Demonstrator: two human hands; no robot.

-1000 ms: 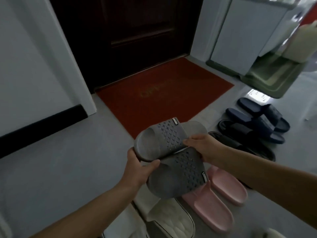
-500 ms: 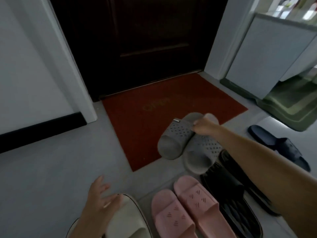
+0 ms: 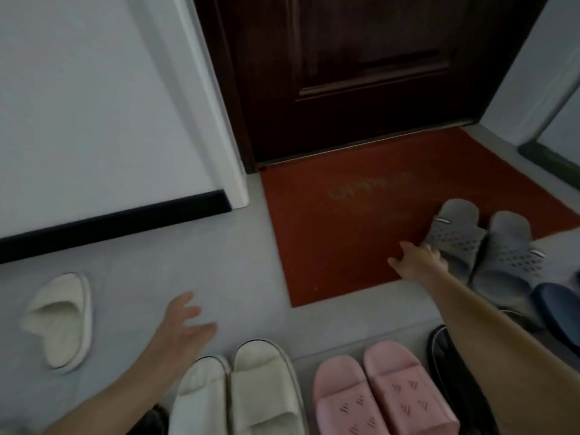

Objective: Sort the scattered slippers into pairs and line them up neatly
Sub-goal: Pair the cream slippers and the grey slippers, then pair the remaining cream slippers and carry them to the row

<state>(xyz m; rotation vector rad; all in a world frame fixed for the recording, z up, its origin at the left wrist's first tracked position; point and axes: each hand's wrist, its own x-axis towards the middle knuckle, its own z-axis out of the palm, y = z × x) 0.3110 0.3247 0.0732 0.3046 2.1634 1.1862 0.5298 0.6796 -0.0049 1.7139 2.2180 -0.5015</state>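
i count two grey slippers, two pink slippers and three cream slippers. there is one navy slipper at the floor's right edge. the black slippers are partly hidden, so i can't count them. i also see one red doormat and one dark door.

Straight ahead, a dark wooden door with a raised panel, closed down onto a pale threshold strip. Right against it lies a red doormat on the grey floor, its faded gold lettering too blurred to read. Left of the door, a white door frame, then a white wall with a black skirting board along its foot. Far right, a dark green edge, just clipped
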